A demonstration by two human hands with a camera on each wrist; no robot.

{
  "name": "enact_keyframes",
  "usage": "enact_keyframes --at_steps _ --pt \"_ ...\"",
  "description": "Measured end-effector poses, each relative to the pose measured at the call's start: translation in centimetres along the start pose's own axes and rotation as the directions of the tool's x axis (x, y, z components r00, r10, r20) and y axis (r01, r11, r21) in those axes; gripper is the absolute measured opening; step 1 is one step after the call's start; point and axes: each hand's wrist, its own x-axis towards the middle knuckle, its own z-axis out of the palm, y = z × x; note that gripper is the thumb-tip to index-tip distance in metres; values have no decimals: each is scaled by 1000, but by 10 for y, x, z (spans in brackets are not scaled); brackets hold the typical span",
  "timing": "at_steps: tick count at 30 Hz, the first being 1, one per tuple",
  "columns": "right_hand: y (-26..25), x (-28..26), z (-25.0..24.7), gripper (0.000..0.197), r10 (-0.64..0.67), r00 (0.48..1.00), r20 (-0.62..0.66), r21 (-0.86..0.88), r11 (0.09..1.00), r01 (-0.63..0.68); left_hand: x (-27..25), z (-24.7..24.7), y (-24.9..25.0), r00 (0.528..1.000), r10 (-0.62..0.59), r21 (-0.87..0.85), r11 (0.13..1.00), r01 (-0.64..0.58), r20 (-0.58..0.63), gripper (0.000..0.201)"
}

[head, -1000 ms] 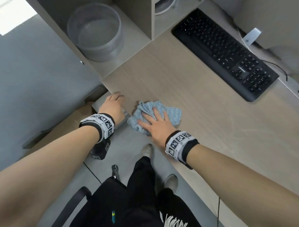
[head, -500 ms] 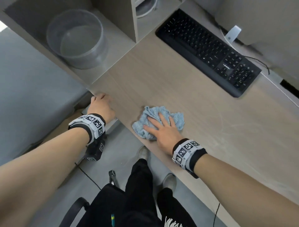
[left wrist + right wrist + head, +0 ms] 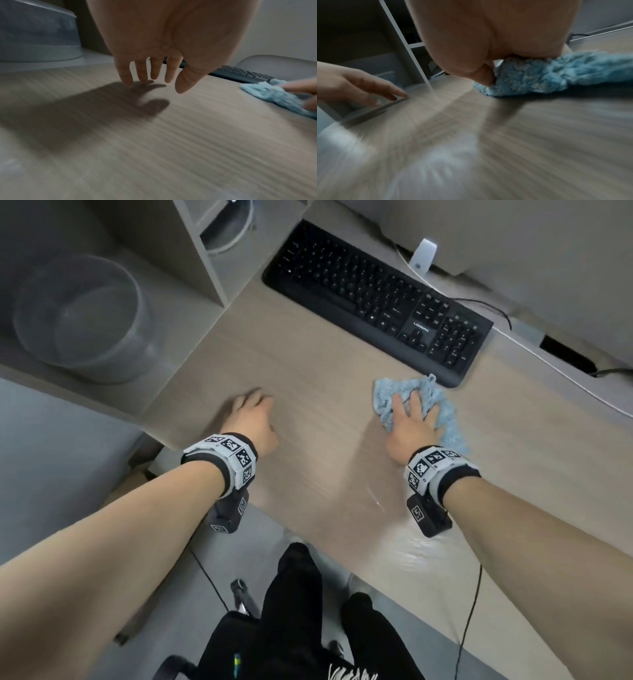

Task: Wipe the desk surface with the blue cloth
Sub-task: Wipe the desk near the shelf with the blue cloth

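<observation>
Blue cloth point(image 3: 423, 402) lies bunched on the tabletop point(image 3: 308, 392), just in front of the near edge of the black keyboard point(image 3: 376, 299), close to its numeric-pad end. My right hand point(image 3: 409, 428) lies flat on top of it, fingers straight and spread across the fabric, palm pressing it down; in the right wrist view the thumb tip sits against the cloth's point(image 3: 539, 75) left fold. Part of the cloth sticks out past my little-finger side. My left hand point(image 3: 251, 422) is well apart from it to the left, over the tabletop near the left corner, its grip loose, with the fingers point(image 3: 126, 73) hanging straight and slightly parted, holding nothing; their tips hover just above the wood grain and cast a shadow below. Beyond that hand, on the lower shelf beside the tabletop, stands a clear round container point(image 3: 78, 316). A white cable point(image 3: 548, 361) runs behind the keyboard.
</observation>
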Motion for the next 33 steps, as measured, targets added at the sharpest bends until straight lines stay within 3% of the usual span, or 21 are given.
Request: enact_keyframes --at_steps 2,4,7,11,15,18,21,25,29,33 --pt "-24 7 4 83 -66 998 -10 -7 998 66 2 1 0 1000 4 27 1000 -5 12 64" --pt "-35 -1 15 83 -215 977 -3 -48 976 215 1 2 -1 1000 2 53 999 -3 2 65" --pt "-7 -18 27 86 -345 937 59 -91 933 349 1 2 1 1000 14 78 997 -12 -28 59" --pt "43 -15 9 85 -154 988 27 -79 985 156 11 -2 2 999 45 107 993 -42 -28 50" --pt "5 14 -10 88 27 1000 -6 25 999 -27 12 -1 -1 998 56 114 992 -55 -11 52" --pt "-37 21 -7 89 -73 997 -23 30 997 74 11 2 -4 998 64 125 990 -64 3 57" --pt "-29 6 10 88 -233 972 -4 -15 972 233 10 1 -4 997 71 142 987 -74 25 58" --pt "20 -10 14 88 -182 983 -25 -1 983 183 7 -2 3 998 40 175 983 -48 54 53" --pt "10 -24 13 90 -105 994 36 42 994 104 0 -1 14 999 -21 146 989 14 47 52" --pt "0 -61 36 90 -259 957 129 -24 964 265 -15 6 21 999 -39 73 997 39 1 58"
